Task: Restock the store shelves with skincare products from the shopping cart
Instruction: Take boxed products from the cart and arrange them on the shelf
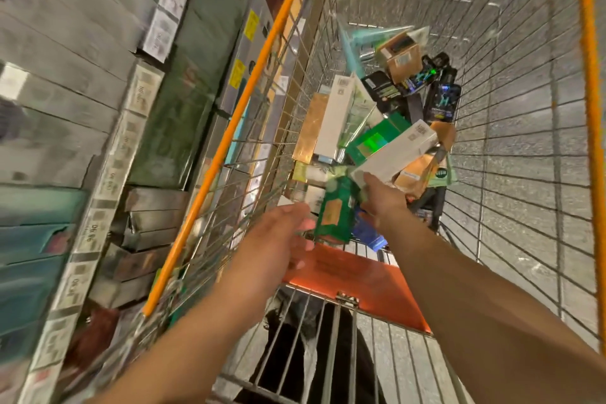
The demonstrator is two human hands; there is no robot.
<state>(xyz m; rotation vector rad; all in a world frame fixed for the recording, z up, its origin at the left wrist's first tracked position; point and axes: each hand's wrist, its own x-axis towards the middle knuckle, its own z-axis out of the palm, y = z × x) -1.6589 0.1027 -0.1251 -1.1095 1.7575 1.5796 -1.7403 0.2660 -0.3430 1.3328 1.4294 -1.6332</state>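
Cartons in cart – light, stiff, crushable. My right hand pinches white box end; left hand hovers by green box, grip unclear – blurred.

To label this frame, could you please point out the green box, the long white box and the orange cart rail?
green box (334, 215): head view, front face.
long white box (398, 152): head view, middle of side.
orange cart rail (229, 138): head view, left rail mid-length.

Metal wire cart, glossy cardboard boxes

Boxes in wire cart
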